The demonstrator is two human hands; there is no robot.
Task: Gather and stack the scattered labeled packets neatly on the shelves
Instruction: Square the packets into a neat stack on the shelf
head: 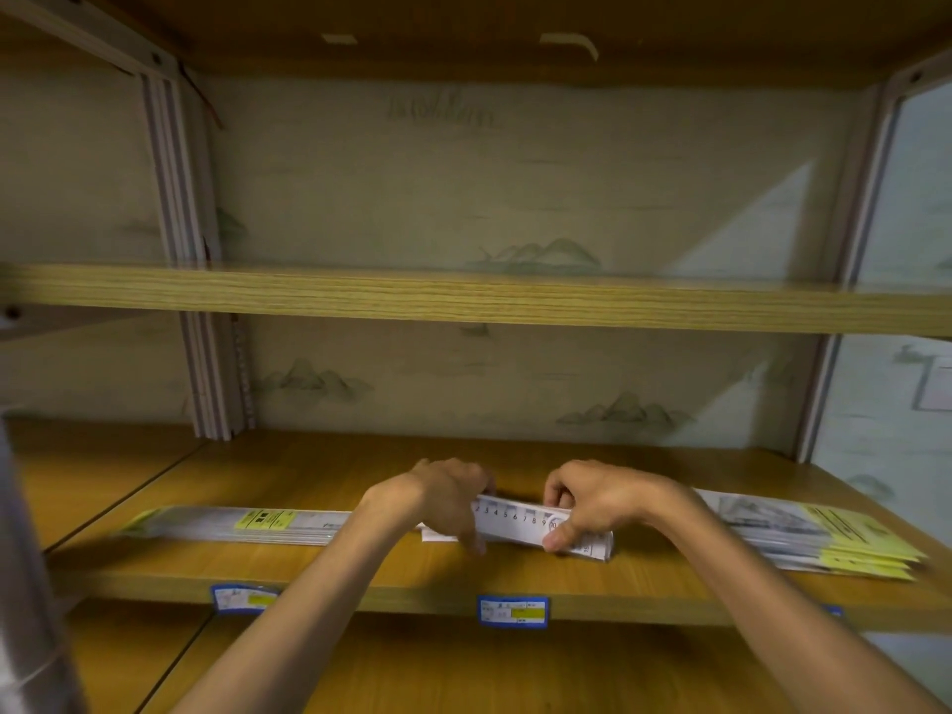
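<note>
Squaring step: left hand (453, 499) and right hand (592, 505) both pinched the white numbered ruler-like packets (536, 523) on the wooden shelf (360, 564); next likely needed aligning edges.

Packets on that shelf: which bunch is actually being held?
The middle bunch, printed with numbers; both hands grip it. The left pile and right pile lie untouched.
</note>
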